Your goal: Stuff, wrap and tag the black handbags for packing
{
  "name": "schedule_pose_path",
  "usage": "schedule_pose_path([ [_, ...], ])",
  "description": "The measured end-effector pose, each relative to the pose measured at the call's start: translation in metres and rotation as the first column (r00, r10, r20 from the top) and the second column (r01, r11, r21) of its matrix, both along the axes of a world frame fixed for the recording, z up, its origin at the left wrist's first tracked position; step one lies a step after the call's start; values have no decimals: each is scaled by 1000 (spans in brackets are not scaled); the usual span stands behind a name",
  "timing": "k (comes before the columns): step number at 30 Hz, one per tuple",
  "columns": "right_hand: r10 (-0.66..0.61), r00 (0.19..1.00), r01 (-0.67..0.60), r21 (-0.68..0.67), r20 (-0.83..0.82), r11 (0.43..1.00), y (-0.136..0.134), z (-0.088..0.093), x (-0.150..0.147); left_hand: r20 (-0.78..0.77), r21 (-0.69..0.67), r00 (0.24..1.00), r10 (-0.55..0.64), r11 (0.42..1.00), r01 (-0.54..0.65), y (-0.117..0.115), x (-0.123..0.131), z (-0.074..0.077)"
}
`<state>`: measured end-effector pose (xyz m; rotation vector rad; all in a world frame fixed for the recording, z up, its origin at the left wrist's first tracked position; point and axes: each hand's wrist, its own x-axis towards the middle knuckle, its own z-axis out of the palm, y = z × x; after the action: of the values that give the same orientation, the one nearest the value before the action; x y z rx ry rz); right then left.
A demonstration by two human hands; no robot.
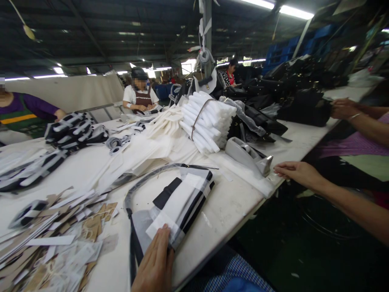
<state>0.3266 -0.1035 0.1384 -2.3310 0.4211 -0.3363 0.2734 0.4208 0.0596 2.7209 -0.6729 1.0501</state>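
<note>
A black handbag [194, 207] lies on the table before me, partly wrapped in white paper [178, 202] and thin translucent sheeting. Its strap [142, 178], also wrapped, loops out to the left. My left hand [156, 259] is closed on the bag's near end, fingers over the paper and thumb at the edge. Farther right, my right hand [299, 174] pinches what looks like a small bit of clear tape, just beside the cutter of a grey tape dispenser [243, 154]. A small black flap or pouch [167, 192] lies against the bag's upper side.
Paper and card scraps [60, 239] cover the near left. A tied bundle of white padding rolls [206, 119] stands behind the dispenser. Wrapped straps [69, 132] and black bags [273, 87] are piled farther off. Co-workers sit around the table; one's hands [345, 109] are at right.
</note>
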Motion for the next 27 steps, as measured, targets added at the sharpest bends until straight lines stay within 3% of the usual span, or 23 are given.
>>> schedule_pose_path([
  [3, 56, 997, -61, -84, -60, 995, 8, 11, -13, 0, 18, 999, -33, 999, 33, 2, 1, 1],
  [5, 176, 983, -181, -184, -46, 966, 26, 22, -20, -4, 17, 999, -34, 999, 34, 2, 2, 5],
  [9, 543, 838, -534, -280, -53, 798, 92, 47, -13, -41, -34, 999, -2, 999, 0, -2, -2, 16],
  [11, 720, 688, -715, -260, -95, 649, 136, 59, 2, -86, -80, 996, 13, 997, -20, -6, -5, 20],
  [14, 908, 382, -913, -226, -172, 341, 206, 72, 31, -139, -139, 990, 30, 989, -49, -12, -8, 22],
  [17, 964, 127, -971, -230, -234, 72, 273, 77, 62, -165, -180, 985, 48, 981, -78, -15, -7, 22],
  [20, 946, -85, -932, -312, -312, -187, 330, 73, 89, -161, -204, 985, 55, 975, -88, -17, -7, 23],
  [23, 881, -184, -869, -347, -436, -353, 370, 63, 111, -140, -221, 988, 58, 971, -89, -19, -7, 22],
  [27, 780, -255, -836, -275, -572, -475, 403, 51, 127, -88, -247, 993, 82, 964, -101, -20, -5, 17],
])
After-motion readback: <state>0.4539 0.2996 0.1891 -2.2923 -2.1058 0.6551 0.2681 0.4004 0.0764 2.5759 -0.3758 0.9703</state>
